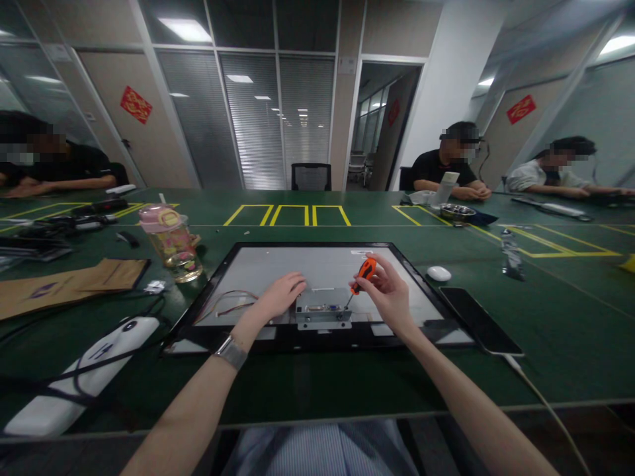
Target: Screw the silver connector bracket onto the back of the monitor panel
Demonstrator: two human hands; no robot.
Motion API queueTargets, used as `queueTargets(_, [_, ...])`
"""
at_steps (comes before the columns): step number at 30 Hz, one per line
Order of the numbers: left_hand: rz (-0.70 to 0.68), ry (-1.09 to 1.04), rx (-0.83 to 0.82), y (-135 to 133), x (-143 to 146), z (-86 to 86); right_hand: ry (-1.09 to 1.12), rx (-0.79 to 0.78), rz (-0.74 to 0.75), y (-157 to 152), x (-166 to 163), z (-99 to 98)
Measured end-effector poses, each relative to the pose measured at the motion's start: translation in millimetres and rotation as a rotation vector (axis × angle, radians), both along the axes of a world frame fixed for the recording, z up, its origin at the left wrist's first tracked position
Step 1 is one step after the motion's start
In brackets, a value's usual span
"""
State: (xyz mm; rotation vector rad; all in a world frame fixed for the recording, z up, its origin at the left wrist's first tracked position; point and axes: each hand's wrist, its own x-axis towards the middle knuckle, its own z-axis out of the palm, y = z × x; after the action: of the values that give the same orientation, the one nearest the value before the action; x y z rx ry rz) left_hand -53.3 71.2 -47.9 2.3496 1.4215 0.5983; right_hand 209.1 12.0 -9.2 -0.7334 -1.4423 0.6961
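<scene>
My right hand (389,291) is closed around the orange and black handle of a small screwdriver (366,271). Its thin shaft slants down to the right end of a row of connector ports on a metal bracket (322,316). This bracket sits at the near edge of a flat display panel (258,264), grey-backed with a black frame. At the bracket's left side, my left hand (282,295) lies with fingers stretched out over the panel; whether the fingertips press on the bracket I cannot tell. Thin coloured wires (233,303) run across the panel left of that hand.
On the left are a drink cup (171,244), a brown paper bag (94,281) and a white power strip (94,370) with black cables. A phone (479,320) on a cable and a white mouse (439,273) lie right. Across the green table (297,390), several people sit near a metal bowl (456,213).
</scene>
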Motion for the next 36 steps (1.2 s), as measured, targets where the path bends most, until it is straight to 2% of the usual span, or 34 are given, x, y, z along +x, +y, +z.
queueTargets(15, [0.0,0.006,0.009,3,-2,-6.9,-0.237,0.098,0.135,0,-2,6.3])
queueTargets(22, [0.01,-0.016,0.028,2,-1,-6.9,-0.277,0.111,0.039,9,-5,10.7])
queueTargets(28, [0.005,0.004,0.038,0,1,-1.5,-0.428,0.132,0.009,13,-3,33.2])
queueTargets(32, [0.015,0.036,0.02,-1,2,0.9,-0.445,0.094,0.082,13,-5,50.6])
queueTargets(34, [0.02,0.024,0.02,-1,1,0.2,-0.439,0.081,0.091,13,-8,53.4])
queueTargets(36, [0.022,0.009,0.025,-1,1,-0.7,-0.406,0.112,0.034,13,-10,51.2])
